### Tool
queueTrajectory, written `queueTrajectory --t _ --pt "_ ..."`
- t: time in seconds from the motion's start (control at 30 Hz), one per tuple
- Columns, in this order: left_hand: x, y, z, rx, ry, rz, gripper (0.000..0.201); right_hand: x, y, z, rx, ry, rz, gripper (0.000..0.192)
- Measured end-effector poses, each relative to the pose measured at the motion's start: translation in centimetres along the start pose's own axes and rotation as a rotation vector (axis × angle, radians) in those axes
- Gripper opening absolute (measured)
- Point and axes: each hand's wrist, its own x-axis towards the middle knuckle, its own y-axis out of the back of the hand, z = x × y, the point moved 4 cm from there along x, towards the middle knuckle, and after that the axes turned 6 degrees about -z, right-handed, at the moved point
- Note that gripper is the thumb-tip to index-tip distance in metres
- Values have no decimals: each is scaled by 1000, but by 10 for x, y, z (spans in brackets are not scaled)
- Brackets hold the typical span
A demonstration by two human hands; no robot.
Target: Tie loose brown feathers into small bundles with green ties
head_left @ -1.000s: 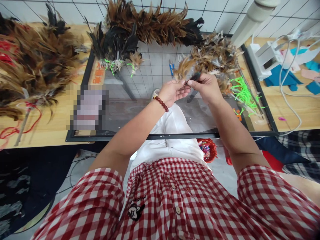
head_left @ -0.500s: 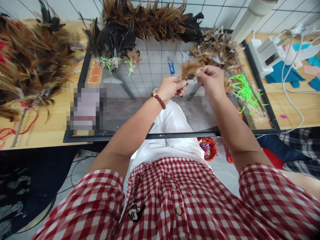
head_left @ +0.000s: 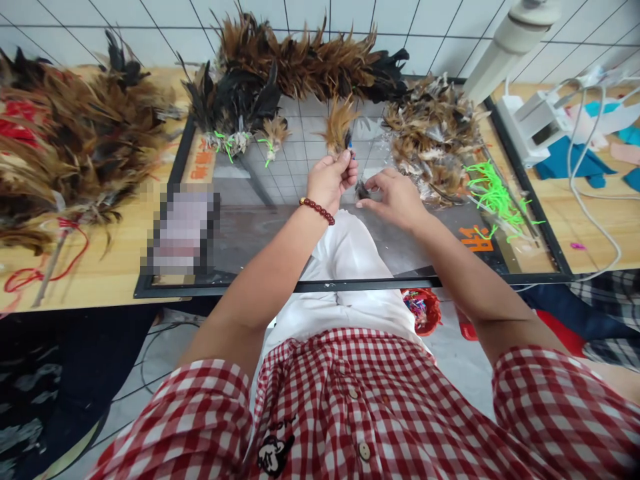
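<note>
Rising from the left hand (head_left: 330, 181): a brown feather tuft (head_left: 339, 127).

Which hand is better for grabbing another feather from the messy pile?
Probably the right hand. It lies low beside the loose feather pile, pinching only a small dark feather bit. The left hand is busy holding a brown feather bunch upright, farther from the pile.

Upright brown feather tuft (head_left: 339, 127); base pinched
</note>
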Motion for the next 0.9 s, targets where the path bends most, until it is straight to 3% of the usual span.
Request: queueTrajectory --t 0.07,0.13,0.27,0.4,0.6,0.77,0.9 --pt "-2 0 0 7 4 -10 18 1 -3 4 6 -32 -37 14" --pt "-2 0 0 25 -3 -16 19 1 -4 7 -13 -48 -33 15" --pt "1 2 -2 94 -65 -6 20 -1 2 8 -24 -43 83 16" --pt "7 6 -5 140 -147 -13 22 -1 5 14 162 -2 161 9" --pt "5 0 -9 62 -51 -232 19 5 6 14 855 159 52 56" --pt "2 -3 -17 81 118 -327 15 5 8 12 1048 125 -2 60" --pt "2 -5 -19 63 99 -268 18 5 9 15 1088 55 33 62"
